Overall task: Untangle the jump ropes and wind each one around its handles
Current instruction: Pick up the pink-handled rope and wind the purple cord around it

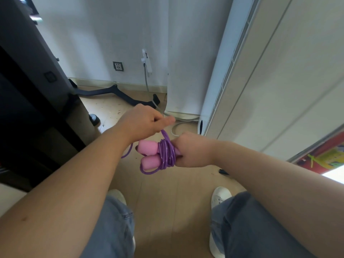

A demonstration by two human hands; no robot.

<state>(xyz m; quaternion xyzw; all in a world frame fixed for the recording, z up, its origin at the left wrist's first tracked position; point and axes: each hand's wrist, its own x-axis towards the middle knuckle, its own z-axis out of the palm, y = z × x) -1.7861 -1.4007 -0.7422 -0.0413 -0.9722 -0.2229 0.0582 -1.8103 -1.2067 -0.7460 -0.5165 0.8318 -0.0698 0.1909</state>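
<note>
Legible text, labels, brands, numbers, signs: none.

Items bearing marks that cannot be read:
- Printed sheet [323, 157], right edge of the frame, mid-height: red ground, yellow patch, green strokes. No letters can be made out.
- Square emblem [49, 76] on the dark panel [28, 58], left of the frame: blurred, its content cannot be told.
- Wall socket [117, 66], upper centre-left, on the white wall: only the pin holes show, with no readable marking.
- White shoe [220, 197], lower right of centre: no brand can be read.
</note>
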